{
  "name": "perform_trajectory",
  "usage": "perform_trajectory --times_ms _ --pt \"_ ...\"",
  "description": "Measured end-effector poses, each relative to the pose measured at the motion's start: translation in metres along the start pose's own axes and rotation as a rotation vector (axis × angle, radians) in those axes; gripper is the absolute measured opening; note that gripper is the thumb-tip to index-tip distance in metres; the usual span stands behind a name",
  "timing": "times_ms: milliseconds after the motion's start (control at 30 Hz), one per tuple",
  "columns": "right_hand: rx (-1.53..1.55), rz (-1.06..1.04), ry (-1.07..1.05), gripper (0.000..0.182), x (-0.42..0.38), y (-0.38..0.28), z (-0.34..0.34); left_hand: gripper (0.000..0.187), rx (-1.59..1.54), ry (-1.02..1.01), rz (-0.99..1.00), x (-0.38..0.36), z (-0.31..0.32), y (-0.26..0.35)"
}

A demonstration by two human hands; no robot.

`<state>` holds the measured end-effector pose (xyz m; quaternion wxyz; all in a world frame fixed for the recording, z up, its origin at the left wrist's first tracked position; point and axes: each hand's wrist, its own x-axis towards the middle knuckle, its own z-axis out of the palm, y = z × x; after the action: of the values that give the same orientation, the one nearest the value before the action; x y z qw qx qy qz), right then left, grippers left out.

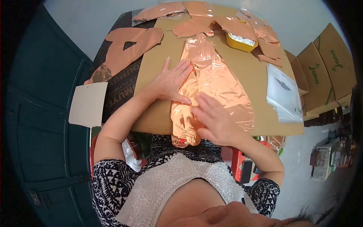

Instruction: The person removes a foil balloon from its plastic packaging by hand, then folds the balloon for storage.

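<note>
A flat, uninflated rose-gold foil balloon (223, 87) lies in front of me on a cardboard sheet (151, 113), its left side folded over in a long strip. My left hand (172, 81) rests palm down on that fold, fingers and thumb spread. Lower down and to the right, my right hand (217, 121) is over the foil with its fingers stretched out, their tips slightly blurred. The balloon's crinkled bottom end hangs past the cardboard's near edge, towards my lap.
Another foil balloon, shaped like a letter A (113, 53), lies at the left. More foil pieces and a yellow tub (241, 44) line the far edge. Clear plastic bags (283, 92) are stacked at the right, pale card (89, 104) at the left. Cardboard boxes (317, 72) stand beyond.
</note>
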<state>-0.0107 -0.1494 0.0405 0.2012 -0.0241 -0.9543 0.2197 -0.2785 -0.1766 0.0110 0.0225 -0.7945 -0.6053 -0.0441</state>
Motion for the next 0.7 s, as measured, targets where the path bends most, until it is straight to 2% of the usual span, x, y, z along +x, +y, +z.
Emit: perform_trajectory --times_ms 200,300,400,500,700 --pt "-0.001 -0.145 -0.196 0.071 0.025 -0.006 0.029 0.114 0.056 0.047 0.003 0.001 0.010 -0.003" --pt "-0.017 -0.144 -0.241 0.068 0.024 -0.004 0.044 0.116 0.003 0.013 0.001 0.000 -0.001 0.001" --pt "0.040 -0.207 -0.293 0.064 0.019 -0.008 0.043 0.119 0.003 0.042 0.021 -0.001 0.002 0.000" --pt "0.079 -0.289 -0.280 0.052 0.009 -0.013 0.043 0.123 -0.002 0.036 0.022 -0.001 0.001 0.000" --pt "0.476 -0.352 -0.543 0.034 -0.008 -0.011 0.016 0.126 -0.034 -0.061 -0.026 0.001 -0.001 0.001"
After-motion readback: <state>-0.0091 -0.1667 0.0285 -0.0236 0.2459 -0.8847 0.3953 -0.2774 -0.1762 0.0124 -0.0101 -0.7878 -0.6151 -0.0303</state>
